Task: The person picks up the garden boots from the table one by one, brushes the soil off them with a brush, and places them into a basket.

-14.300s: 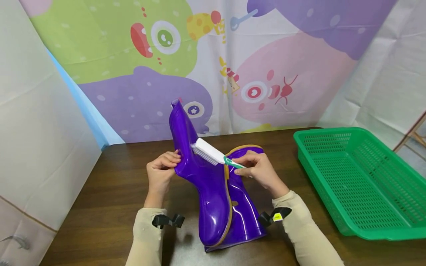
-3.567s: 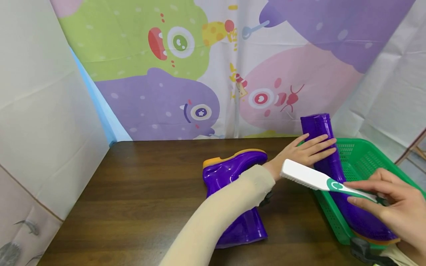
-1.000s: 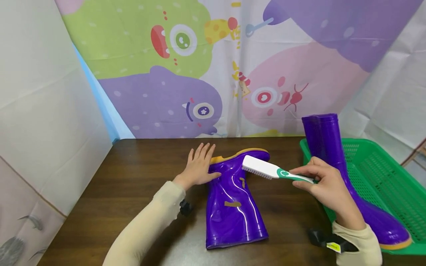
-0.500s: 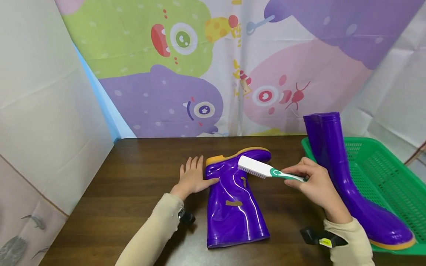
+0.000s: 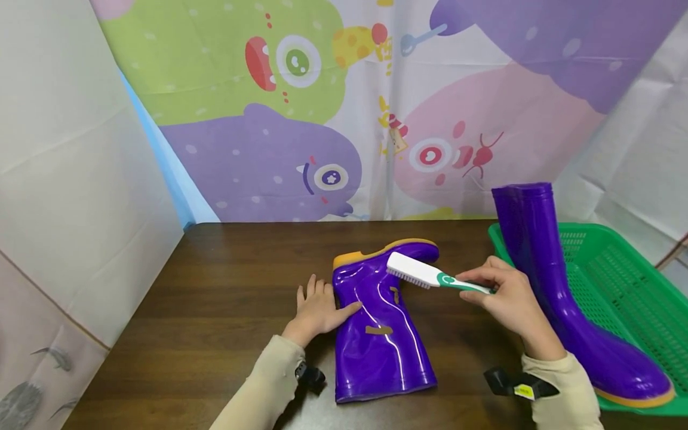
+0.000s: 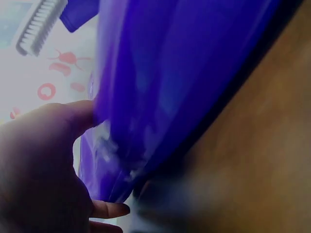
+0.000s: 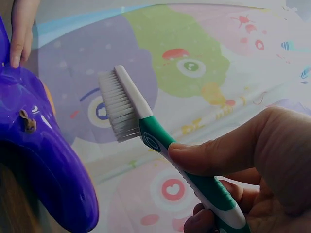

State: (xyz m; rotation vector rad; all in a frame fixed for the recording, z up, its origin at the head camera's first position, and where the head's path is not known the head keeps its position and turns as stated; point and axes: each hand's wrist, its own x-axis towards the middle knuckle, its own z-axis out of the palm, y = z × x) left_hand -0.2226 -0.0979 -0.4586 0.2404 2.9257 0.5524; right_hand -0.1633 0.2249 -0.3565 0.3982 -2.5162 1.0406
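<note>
A purple rain boot (image 5: 376, 346) lies on its side on the table, its yellow sole (image 5: 387, 246) facing the backdrop. Brown smudges (image 5: 378, 329) mark its shaft and ankle. My left hand (image 5: 317, 310) is at the boot's left edge, thumb laid on the shaft and fingers extended beside it. In the right wrist view, my right hand (image 7: 243, 160) grips a white and green scrub brush (image 7: 141, 104) by its handle. The bristles (image 7: 116, 107) hang over the boot's ankle, facing down. A second purple rain boot (image 5: 570, 310) stands tilted in the green basket.
The green plastic basket (image 5: 639, 280) sits on the right of the brown table (image 5: 226, 286). A cartoon-printed backdrop (image 5: 258, 161) hangs behind the table, with pale sheets (image 5: 64, 179) at the sides. Black wrist cameras (image 5: 310, 377) are strapped over both sleeves.
Earlier the second boot was held and brushed; it now stands in the basket. The left hand has returned to the lying boot and slid down its shaft; the brush has moved left over the boot.
</note>
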